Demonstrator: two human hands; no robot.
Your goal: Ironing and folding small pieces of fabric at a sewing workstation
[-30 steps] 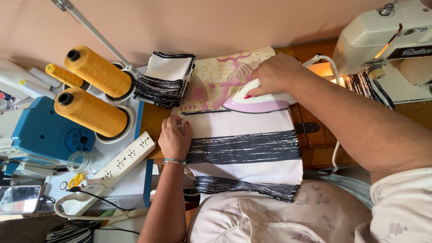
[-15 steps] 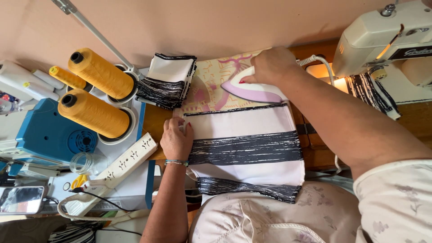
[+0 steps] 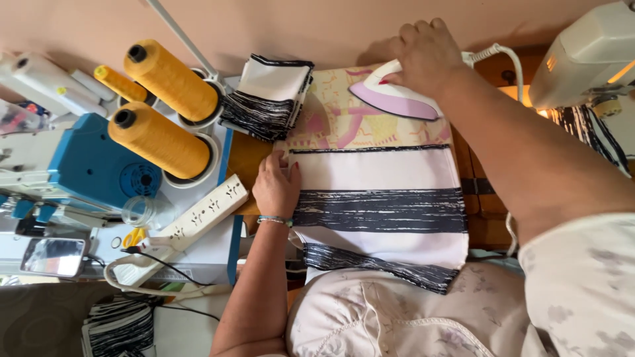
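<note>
Two changes stand out against the views of a second and half a second ago. First, the right hand (image 3: 426, 56) has carried the pink-and-white iron (image 3: 395, 99) off the striped fabric piece (image 3: 380, 211) and up the board: it sat on the top edge of that piece a second ago, and now rests wholly on the patterned pressing cloth (image 3: 337, 122) above it, near the wall. Second, the left hand (image 3: 276, 186) has not shifted; it lies flat on the left edge of the fabric, as before.

Judgement: the pressing stroke on this piece looks finished or paused, since the iron is parked clear of it while the piece remains pinned in place.

Condition of the fabric piece: white with one broad black brushed band across the middle and a second along the lower edge, a thin dark line at the top hem. It lies flat and smooth on the board, directly in front of the person, its lower edge hanging toward the lap.

Hands: right fingers curled together over the iron's handle, clamped on it. Left fingers together, extended, pressed on the cloth (a bracelet at the wrist).

Nearby, smaller: a stack of folded striped pieces (image 3: 268, 96) upper left of the board; two yellow thread cones (image 3: 162, 135) further left.
</note>
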